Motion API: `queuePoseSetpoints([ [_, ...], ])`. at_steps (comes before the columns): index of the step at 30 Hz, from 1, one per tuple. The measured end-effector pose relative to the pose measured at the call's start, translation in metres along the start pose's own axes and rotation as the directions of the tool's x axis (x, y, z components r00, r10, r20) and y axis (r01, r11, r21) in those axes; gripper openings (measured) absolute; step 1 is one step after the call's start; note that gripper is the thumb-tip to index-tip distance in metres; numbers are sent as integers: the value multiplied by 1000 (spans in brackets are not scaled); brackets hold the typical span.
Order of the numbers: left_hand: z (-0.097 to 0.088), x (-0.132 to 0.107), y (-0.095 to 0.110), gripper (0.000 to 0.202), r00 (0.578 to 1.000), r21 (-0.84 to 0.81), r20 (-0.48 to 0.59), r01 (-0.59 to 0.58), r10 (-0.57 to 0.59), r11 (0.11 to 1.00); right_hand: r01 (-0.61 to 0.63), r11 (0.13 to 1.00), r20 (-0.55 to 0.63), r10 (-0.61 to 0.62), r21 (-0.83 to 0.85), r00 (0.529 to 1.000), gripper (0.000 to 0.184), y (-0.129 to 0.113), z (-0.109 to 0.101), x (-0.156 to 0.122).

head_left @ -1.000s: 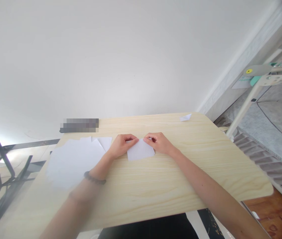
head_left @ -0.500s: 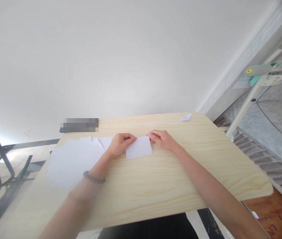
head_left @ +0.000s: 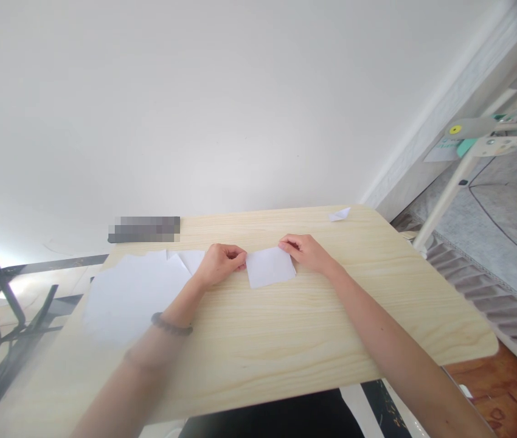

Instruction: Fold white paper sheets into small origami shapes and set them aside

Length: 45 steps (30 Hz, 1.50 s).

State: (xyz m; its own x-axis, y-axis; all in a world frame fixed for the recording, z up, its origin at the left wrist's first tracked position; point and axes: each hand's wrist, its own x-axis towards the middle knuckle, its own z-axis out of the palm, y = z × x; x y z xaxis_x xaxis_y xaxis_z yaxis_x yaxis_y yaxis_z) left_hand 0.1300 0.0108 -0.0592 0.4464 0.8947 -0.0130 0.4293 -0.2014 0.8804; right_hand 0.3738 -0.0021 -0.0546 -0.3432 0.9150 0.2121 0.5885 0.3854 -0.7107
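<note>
- Head view, far left: loose white sheets, flat and overlapping on the table.
- Next, the left hand, fingertips drawn together right at the upper left corner of the paper. Pinching or merely touching: cannot tell.
- Between both hands, low over the table or resting on it, the paper, small and white, with separate layers at its right edge; probably folded.
- Likely very light, soft in single layers but a little stiffer where doubled; easy to crease, prone to sliding on the smooth wood. Best taken lightly at the upper corners, thumb over forefinger, all layers caught together to keep from fanning.
- Right of that, the right hand, closed in a thumb-and-finger pinch on the paper's upper right corner.
- Farther right, near the back edge, a folded piece, untouched.
- Against half a second ago: left hand almost in place, but fingertips now at the paper's side rather than over its upper edge; paper shifted rightward; right hand shifted rightward with it.
</note>
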Motion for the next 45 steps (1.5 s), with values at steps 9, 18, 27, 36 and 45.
queuePoseSetpoints([
  [9,4,-1,12,33,998,101,-28,-50,53,994,29,999,-32,-27,46,999,23,-16,23,1],
  [18,5,-1,13,33,998,129,-11,-67,69,989,56,998,0,-56,25,998,18,-25,28,3],
  [27,3,-1,11,29,994,247,-68,-68,87,967,-137,990,-120,139,26,983,23,-10,28,5],
  [36,2,2,4,26,978,439,-171,-36,123,898,-148,985,-185,161,85,969,25,-5,33,6],
  [45,3,2,1,28,924,589,75,-344,375,731,67,995,-179,-80,-76,981,19,-5,38,5],
])
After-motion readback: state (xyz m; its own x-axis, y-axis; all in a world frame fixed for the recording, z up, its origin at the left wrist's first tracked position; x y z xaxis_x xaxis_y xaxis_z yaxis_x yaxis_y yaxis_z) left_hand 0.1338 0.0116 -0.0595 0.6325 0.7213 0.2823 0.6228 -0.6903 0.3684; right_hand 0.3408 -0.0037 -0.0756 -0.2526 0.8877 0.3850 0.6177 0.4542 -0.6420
